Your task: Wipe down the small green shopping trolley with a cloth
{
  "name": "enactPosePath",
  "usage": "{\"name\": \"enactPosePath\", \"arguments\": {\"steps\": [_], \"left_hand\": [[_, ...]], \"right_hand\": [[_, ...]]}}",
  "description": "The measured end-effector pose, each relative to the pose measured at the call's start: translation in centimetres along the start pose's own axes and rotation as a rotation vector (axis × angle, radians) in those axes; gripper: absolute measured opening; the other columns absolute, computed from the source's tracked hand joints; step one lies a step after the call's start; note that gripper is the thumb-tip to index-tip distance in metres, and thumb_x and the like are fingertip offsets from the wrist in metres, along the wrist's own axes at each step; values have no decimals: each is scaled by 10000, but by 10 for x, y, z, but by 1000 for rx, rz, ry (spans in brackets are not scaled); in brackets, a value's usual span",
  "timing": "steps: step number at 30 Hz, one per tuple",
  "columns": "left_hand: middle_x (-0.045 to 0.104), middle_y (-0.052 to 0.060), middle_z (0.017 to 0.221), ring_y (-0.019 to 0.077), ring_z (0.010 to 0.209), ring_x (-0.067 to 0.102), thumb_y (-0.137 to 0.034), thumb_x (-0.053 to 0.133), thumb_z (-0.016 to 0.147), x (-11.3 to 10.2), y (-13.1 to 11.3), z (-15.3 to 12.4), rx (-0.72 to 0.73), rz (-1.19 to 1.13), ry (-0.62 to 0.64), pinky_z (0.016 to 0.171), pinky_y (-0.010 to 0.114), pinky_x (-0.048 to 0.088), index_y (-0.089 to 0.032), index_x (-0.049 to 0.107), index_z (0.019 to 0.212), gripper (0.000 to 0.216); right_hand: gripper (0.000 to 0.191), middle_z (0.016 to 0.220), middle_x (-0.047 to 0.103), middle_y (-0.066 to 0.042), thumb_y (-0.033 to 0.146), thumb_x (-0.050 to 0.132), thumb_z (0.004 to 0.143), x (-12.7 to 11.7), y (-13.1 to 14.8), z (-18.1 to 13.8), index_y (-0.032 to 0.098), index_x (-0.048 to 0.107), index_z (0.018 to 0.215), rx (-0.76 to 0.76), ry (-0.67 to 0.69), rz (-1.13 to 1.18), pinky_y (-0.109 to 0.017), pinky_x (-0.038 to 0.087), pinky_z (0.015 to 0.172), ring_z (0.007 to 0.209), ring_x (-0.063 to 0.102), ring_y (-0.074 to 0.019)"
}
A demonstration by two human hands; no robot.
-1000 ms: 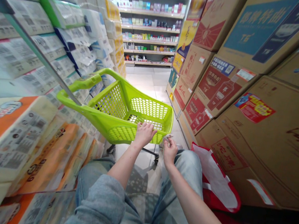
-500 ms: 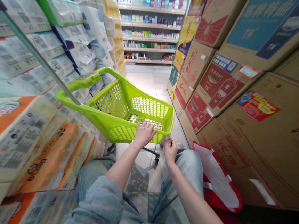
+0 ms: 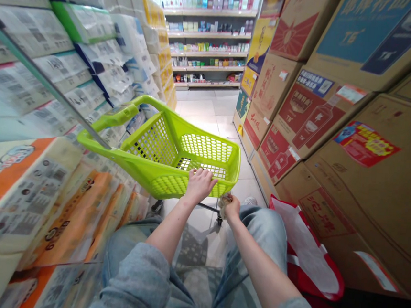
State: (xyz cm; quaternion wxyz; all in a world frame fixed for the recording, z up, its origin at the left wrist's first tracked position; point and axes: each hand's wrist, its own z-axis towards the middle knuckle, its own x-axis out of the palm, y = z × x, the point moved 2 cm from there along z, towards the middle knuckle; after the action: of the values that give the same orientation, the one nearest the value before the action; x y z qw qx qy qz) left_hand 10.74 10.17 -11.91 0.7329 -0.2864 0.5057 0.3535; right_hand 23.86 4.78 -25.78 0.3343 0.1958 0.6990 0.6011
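Note:
A lime-green plastic shopping basket on wheels (image 3: 177,147) stands in the aisle in front of me. My left hand (image 3: 200,183) rests on its near rim, fingers curled over the edge. My right hand (image 3: 230,206) is just below the basket's right corner, above my knee, with its fingers closed round a small pale, crumpled thing that I cannot name. I am low down, knees bent, in blue jeans and grey sleeves.
Stacked tissue packs (image 3: 51,111) wall the left side. Brown cardboard cartons (image 3: 354,138) are piled on the right. A red bag with a white lining (image 3: 307,259) lies by my right leg. Shelves of goods (image 3: 208,44) close the far end of the tiled aisle.
My right hand has drawn in and closed into a fist round the small thing. The left hand has stayed on the basket's rim. The view has shifted slightly.

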Motion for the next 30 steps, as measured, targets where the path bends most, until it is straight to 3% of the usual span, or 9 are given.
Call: {"name": "enactPosePath", "arguments": {"steps": [5,9,13,16,21,25,27,30], "left_hand": [[615,86,962,245,1000,490,-393,346,934,-1,0,4,-13,2,22,923,438,266,-210,558,922,281],[612,90,978,249,1001,492,-351,346,930,-1,2,8,-13,-2,44,906,441,279,-211,551,931,249],[606,94,1026,261,1034,491,-304,414,891,1,5,9,0,-16,67,912,447,285,-217,548,998,192],[599,97,1110,262,1082,484,-245,455,850,3,7,8,17,-35,71,936,449,281,-224,516,1131,289],[587,87,1197,230,1114,493,-205,440,844,-1,11,5,90,-85,76,968,409,297,-218,427,1286,442],[593,77,1200,214,1117,498,-231,407,889,-12,37,-4,129,-29,29,1039,384,251,-223,474,1262,380],[616,79,1151,226,1099,508,-269,402,905,-21,59,-10,42,34,-36,1071,407,201,-227,524,1206,328],[639,83,1048,236,1033,524,-290,371,926,-35,87,-14,-41,144,-63,1038,411,235,-215,582,1102,285]], "right_hand": [[314,794,703,-73,409,548,697,-12,33,1,160,610,879,-87,-8,152,-283,495,625,693,641,-190],[380,921,692,-101,424,568,733,-31,59,-2,133,614,973,-153,5,144,-321,504,709,791,638,-206],[317,1075,652,-94,348,499,831,-45,92,-2,178,618,1071,-479,-24,-37,-368,460,877,997,580,-219],[314,1155,626,-66,304,466,873,-38,106,7,245,621,1140,-730,143,-262,-396,417,947,1087,512,-230],[332,1093,652,-59,286,471,890,-30,102,29,295,599,1196,-841,260,-520,-370,457,836,1029,506,-245],[297,1039,669,-52,325,474,902,-34,98,42,296,623,1157,-898,237,-562,-357,435,847,1008,492,-242],[290,1031,673,-49,340,473,905,-37,98,49,294,630,1145,-912,213,-582,-355,424,860,1008,482,-240],[287,1037,671,-46,340,480,904,-40,101,58,286,631,1142,-902,201,-663,-337,422,850,1005,475,-232]]}}
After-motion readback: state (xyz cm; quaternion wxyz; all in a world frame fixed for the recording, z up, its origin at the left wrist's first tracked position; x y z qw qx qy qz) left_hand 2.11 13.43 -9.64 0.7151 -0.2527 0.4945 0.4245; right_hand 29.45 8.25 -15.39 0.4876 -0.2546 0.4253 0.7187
